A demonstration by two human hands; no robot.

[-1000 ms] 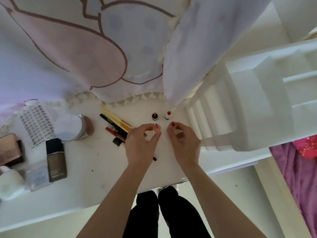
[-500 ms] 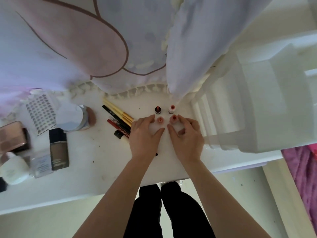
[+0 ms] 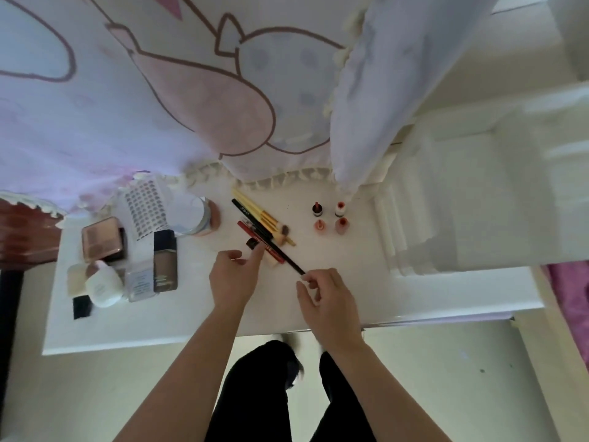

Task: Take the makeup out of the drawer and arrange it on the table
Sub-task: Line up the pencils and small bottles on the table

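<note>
We saw a white table bearing four small bottles in a square near its far edge. A black pencil, a red pencil and gold-handled brushes lay slantwise together left of them. A foundation bottle, compact, round jar and sticker sheet lay further left.

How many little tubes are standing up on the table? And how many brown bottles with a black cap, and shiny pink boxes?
Little standing tubes: 4
Brown bottle with a black cap: 1
Shiny pink box: 1
Total: 6
</note>
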